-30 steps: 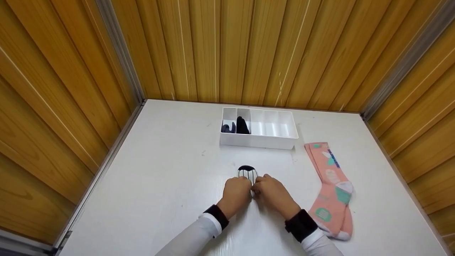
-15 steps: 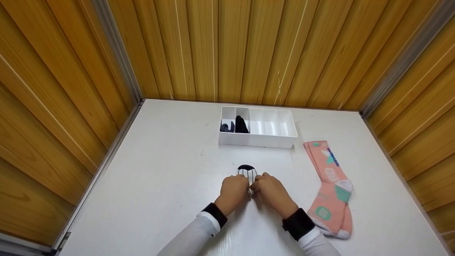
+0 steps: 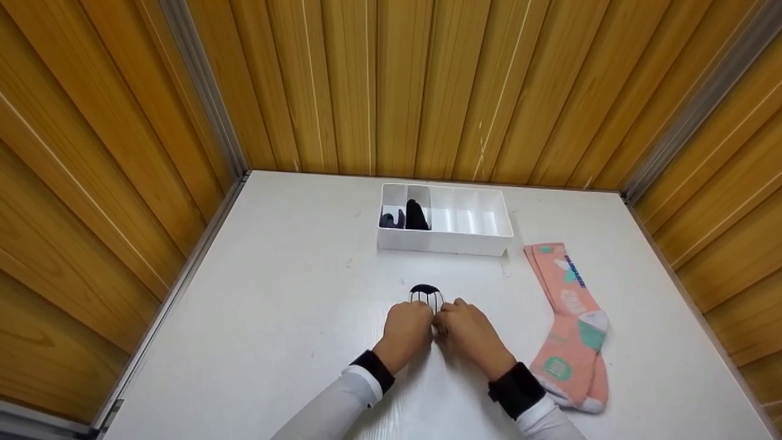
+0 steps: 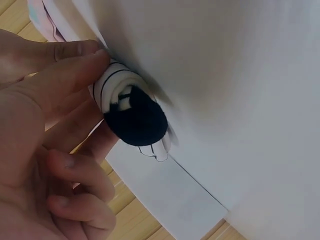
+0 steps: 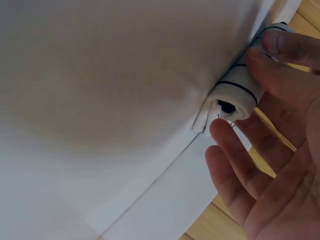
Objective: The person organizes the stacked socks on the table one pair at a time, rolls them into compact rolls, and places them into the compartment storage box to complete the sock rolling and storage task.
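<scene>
A white sock with thin dark stripes and a black end (image 3: pixel 426 289) lies on the table in the head view, partly rolled up. My left hand (image 3: pixel 406 330) pinches one end of the roll between thumb and fingers. At its other end, my right hand (image 3: pixel 471 333) grips the roll the same way. Close up in the left wrist view, the rolled sock (image 4: pixel 135 117) shows a black, spiral-wound end. Seen from the right wrist, the striped roll (image 5: pixel 237 95) is pinched by thumb and index finger, and a flat stretch continues beyond it. The hands cover much of the roll in the head view.
A white divided box (image 3: pixel 443 242) stands behind the hands. Its two left compartments hold a dark grey-blue folded item (image 3: pixel 393 220) and a black one (image 3: pixel 416 216). Pink patterned socks (image 3: pixel 571 330) lie flat to the right, near my right forearm. Wood-look panels surround the table.
</scene>
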The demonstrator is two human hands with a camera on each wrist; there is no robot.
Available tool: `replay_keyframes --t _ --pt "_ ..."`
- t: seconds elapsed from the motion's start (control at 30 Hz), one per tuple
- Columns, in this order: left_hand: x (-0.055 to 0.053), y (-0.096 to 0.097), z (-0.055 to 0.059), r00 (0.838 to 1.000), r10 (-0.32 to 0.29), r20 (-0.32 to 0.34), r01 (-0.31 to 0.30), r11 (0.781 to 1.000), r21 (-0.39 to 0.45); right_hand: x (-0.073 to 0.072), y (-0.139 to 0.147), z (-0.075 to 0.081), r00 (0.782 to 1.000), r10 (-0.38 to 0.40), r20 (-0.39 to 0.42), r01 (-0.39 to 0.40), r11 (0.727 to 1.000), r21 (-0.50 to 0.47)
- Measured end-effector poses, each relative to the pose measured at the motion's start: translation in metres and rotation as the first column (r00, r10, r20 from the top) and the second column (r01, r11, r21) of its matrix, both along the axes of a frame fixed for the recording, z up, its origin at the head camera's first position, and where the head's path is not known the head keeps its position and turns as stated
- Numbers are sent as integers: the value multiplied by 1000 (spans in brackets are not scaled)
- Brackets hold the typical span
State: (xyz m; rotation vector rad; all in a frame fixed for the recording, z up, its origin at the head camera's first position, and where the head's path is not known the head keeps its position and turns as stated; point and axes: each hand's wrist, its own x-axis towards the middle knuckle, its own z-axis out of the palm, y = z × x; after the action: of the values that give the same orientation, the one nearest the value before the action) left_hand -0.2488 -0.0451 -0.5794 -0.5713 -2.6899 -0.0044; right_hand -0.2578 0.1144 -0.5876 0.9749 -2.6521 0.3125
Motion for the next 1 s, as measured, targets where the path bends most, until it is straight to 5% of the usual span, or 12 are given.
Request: replay_keyframes --t 0.17,0.53,0.77,1.0 --pt "-2 0 5 999 28 29 -28 999 20 0 0 2 992 -56 -115 61 997 37" --pt "-5 -1 10 990 51 135 -57 997 43 -8 3 7 998 17 67 -16 1000 -18" --pt "-2 7 8 995 69 72 -70 998 2 -9 5 5 996 53 65 -49 997 -59" --pt "4 12 10 990 94 104 -94 996 -13 5 1 2 997 -50 50 51 999 -20"
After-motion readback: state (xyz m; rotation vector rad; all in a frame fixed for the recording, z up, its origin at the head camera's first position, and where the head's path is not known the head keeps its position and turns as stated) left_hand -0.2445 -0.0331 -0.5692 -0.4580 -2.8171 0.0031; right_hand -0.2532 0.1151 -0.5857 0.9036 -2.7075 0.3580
